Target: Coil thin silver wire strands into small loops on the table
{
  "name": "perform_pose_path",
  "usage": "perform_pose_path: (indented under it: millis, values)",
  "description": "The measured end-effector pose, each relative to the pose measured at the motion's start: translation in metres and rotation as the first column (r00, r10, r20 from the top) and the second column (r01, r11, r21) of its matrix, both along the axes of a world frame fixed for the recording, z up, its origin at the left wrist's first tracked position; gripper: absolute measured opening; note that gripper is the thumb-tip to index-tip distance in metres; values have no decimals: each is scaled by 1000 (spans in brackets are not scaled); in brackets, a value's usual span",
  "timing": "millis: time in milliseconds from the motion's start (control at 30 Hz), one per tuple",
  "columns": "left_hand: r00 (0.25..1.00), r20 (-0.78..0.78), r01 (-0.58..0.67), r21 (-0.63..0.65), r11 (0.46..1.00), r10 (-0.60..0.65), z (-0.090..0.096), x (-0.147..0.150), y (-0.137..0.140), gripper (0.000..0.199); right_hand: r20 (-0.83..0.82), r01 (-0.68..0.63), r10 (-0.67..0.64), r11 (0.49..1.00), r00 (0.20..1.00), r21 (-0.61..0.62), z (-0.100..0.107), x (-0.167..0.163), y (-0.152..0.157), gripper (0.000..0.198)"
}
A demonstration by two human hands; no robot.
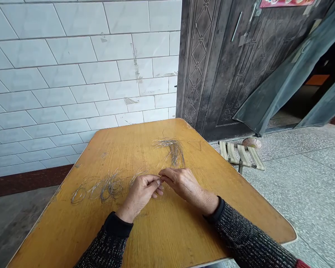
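Observation:
My left hand (141,194) and my right hand (185,186) meet fingertip to fingertip over the middle of the table. Both are closed in a pinch on thin wire, mostly hidden by the fingers. A loop of thin wire (136,176) shows just beyond my left hand. To the left lie several loose coils of thin wire (111,187), tangled together. Past my right hand rests a bundle of straighter, bent wires (176,152), with a single thin bent wire (197,143) to its right.
The wooden table (162,238) has rounded corners and a pale edge. A white tiled wall (72,89) stands behind it, with a dark patterned door (223,74) at the back right. A folding stool (241,154) with striped webbing sits right of the table, near a grey-green curtain (284,82).

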State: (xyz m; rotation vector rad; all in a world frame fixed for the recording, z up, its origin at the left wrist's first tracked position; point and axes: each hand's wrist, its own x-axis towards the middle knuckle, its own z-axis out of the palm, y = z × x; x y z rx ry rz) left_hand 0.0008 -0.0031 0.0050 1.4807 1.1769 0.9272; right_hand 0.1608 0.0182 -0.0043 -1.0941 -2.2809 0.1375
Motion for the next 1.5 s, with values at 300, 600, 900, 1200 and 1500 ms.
perform_pose_path:
  millis: [300,600,900,1200,1500]
  values:
    - [961,218,-154,-95,984,171,0,-5,2,18,-672,-383,-109,750,732,-539,1,-6,7,26]
    - [870,395,-229,-208,951,295,-1,-2,2,18,-795,-632,-94,554,599,-542,-7,-9,8,32]
    - [836,511,-56,-285,957,201,-5,-3,5,15,-881,-766,-364,457,302,-452,-3,-22,-1,30]
    - [776,597,-30,-283,959,201,-7,-2,5,14,-887,-788,-394,455,239,-414,-1,-18,1,27]
    - [682,681,-44,-323,945,264,-9,-1,8,20,-882,-698,-273,540,383,-470,1,-16,1,32]
